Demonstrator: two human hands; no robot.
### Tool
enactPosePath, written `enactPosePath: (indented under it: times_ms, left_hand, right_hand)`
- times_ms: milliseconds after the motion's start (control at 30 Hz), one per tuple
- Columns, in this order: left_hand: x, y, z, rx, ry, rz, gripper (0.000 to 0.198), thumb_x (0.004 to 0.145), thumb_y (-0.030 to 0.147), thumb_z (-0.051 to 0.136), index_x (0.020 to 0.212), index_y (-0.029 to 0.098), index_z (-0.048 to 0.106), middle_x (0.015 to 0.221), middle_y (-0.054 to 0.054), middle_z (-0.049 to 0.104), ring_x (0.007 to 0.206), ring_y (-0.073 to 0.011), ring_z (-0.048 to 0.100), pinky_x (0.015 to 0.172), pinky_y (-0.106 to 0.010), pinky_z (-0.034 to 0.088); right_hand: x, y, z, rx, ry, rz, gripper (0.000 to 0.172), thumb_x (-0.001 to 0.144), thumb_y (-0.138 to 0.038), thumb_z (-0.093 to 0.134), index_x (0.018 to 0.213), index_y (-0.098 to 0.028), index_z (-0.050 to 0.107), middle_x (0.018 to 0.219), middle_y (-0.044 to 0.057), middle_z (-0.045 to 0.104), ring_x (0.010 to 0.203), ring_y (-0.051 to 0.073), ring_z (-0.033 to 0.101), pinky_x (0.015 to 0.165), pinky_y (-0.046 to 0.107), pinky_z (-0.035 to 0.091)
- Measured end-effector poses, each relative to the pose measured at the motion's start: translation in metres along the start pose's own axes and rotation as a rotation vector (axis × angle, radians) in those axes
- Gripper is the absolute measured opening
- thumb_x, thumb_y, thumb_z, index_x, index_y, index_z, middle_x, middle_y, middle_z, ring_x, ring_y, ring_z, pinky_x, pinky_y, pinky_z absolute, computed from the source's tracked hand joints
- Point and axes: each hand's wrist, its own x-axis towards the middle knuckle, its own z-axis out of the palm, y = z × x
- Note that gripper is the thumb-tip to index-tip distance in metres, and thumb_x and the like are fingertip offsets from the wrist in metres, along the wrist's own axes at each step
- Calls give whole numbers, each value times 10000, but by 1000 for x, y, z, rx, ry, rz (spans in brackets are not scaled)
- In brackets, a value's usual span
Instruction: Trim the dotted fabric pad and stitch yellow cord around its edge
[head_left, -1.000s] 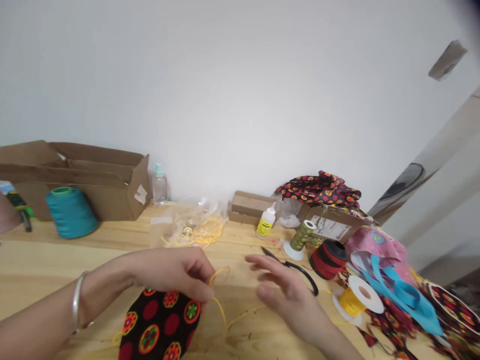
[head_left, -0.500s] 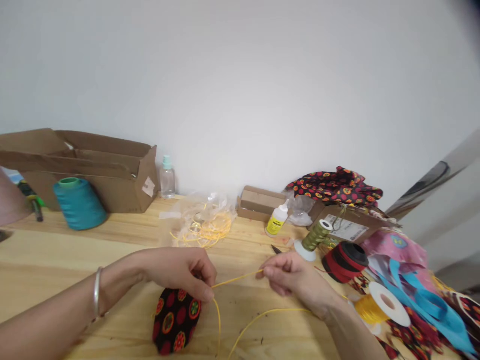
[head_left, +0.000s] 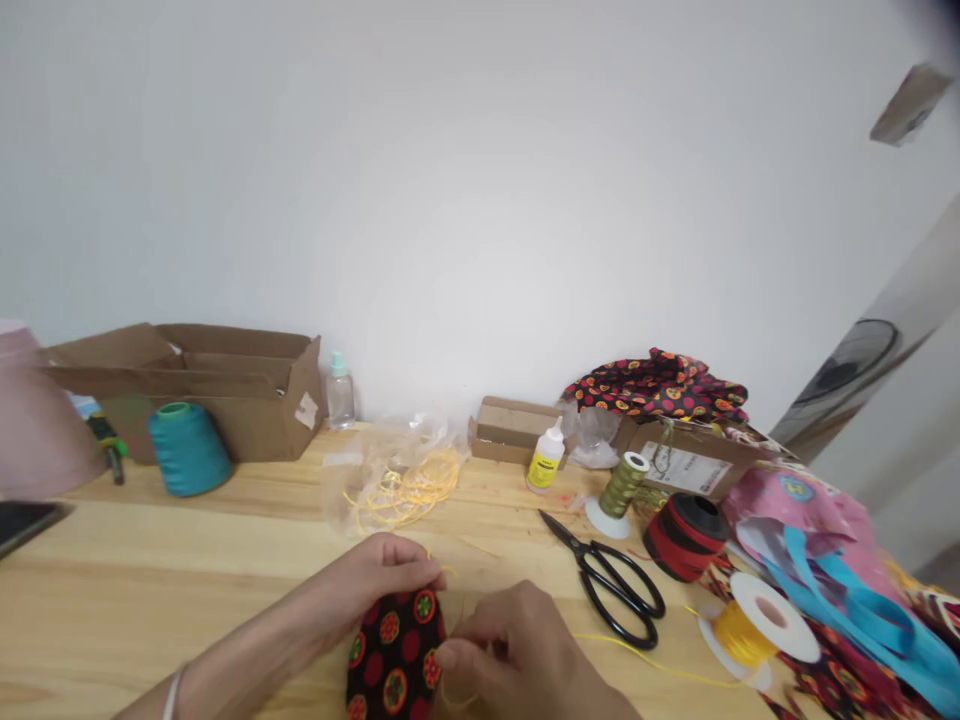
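Observation:
A small black fabric piece with red and orange round motifs (head_left: 395,655), perhaps a pouch, stands over the table in front of me. My left hand (head_left: 397,570) pinches its top edge between thumb and fingers, and a short yellow cord end pokes out beside the fingertips. At the fabric's right edge, my right hand (head_left: 517,650) is closed, with a blurred loop of yellow cord at its fingertips. More yellow cord (head_left: 660,668) runs from behind the right hand to a yellow spool (head_left: 742,635). Black-handled scissors (head_left: 619,590) lie beyond the right hand.
Along the wall stand a cardboard box (head_left: 225,395), a teal thread cone (head_left: 191,450), a spray bottle (head_left: 340,395), and a glue bottle (head_left: 546,458). A plastic bag with yellow cord (head_left: 412,490) lies mid-table. Green (head_left: 624,485) and red-black spools (head_left: 686,540) and fabrics crowd the right.
My right hand has moved left from the stretched cord to the fabric's edge. The left hand and fabric have shifted right and now show more of the fabric. The scissors have come into full view.

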Motion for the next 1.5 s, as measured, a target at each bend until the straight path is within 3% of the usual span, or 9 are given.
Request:
enactPosePath:
  times_ms: [200,300,400,567,700,833,967,1267,1500]
  left_hand:
    - [-9,6,15,68,-11,115,318,650,431,605,591,120,629,534,-9,620,509,-118,498,499,-203,327]
    - [-8,5,20,187,-83,175,341,680,428,572,559,115,628,516,-10,599,490,-111,475,487,-210,315]
    - [-3,3,25,250,-87,205,335,668,425,583,552,114,630,461,20,532,453,-88,416,454,-202,272]
    - [2,1,47,116,-137,118,308,638,409,619,583,107,640,507,-1,582,469,-90,458,467,-197,304]
    - [3,-8,63,-143,-233,7,250,578,364,685,584,119,638,539,-22,625,489,-112,528,484,-204,356]
    - [6,-18,63,-284,-226,-35,216,546,325,713,590,122,654,488,-15,615,424,-95,505,441,-194,340]
    - [10,-21,51,-209,-87,-1,221,549,317,711,561,102,661,457,-17,613,406,-86,486,422,-184,313]
    - [8,-15,43,-174,38,1,248,576,341,682,615,97,660,518,-44,654,508,-164,574,506,-233,364]
    - [5,-6,39,-53,114,140,282,632,386,618,671,110,663,570,-44,662,545,-168,561,551,-260,379]
  right_hand:
    - [9,3,12,510,12,93,535,764,-557,360,484,-126,508,436,-50,331,417,56,286,408,193,216]
    - [13,0,7,755,50,114,500,712,-572,451,842,-118,615,460,-52,407,379,43,270,381,180,201]
    - [14,-3,-1,877,142,173,535,687,-513,537,1102,-174,518,563,-39,484,379,34,258,357,163,208]
    - [12,-7,-21,618,401,52,271,732,-398,536,774,-165,669,836,48,608,587,101,487,531,216,396]
    - [8,-7,-26,465,259,-143,293,813,-350,430,905,-176,648,927,57,627,913,168,519,810,281,371]
    - [5,-1,-27,238,76,-64,416,851,-396,309,957,-152,629,690,29,615,664,138,537,581,225,400]
    - [5,10,-40,22,24,98,452,807,-436,373,671,-127,675,419,-47,362,416,72,313,393,186,233]
    - [12,33,-65,19,290,220,301,709,-412,512,624,-137,600,501,-31,443,470,87,349,448,200,270]
    - [0,30,-75,9,-69,103,226,765,-302,494,679,-149,637,698,10,533,635,115,455,562,210,342]
